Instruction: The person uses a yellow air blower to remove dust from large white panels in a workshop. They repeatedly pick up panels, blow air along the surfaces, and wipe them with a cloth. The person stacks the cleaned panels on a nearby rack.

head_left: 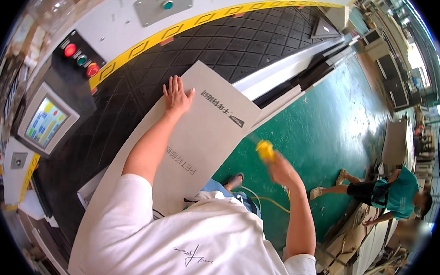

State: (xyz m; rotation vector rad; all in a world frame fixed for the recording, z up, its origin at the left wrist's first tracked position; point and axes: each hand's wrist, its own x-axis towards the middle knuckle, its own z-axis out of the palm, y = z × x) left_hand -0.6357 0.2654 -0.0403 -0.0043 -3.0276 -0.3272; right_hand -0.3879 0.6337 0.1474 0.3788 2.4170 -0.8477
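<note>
A long grey-beige board (222,83) with dark printing lies slantwise in front of me, reaching from beside my body to the black machine bed. My left hand (178,99) rests flat near its far left edge, fingers spread. Out to the right, beyond the board's right edge, my right hand (282,169) is closed around a yellow air gun (265,150). Motion blurs the air gun and its front end. A thin yellow hose (272,202) runs below this hand, toward my legs.
The black ribbed machine bed (204,43) has a yellow striped edge (150,46). At left are a touch screen (46,122) and red and green buttons (81,60). A person in a teal shirt (403,192) walks at right, near stacked panels (345,241) on the green floor (323,127).
</note>
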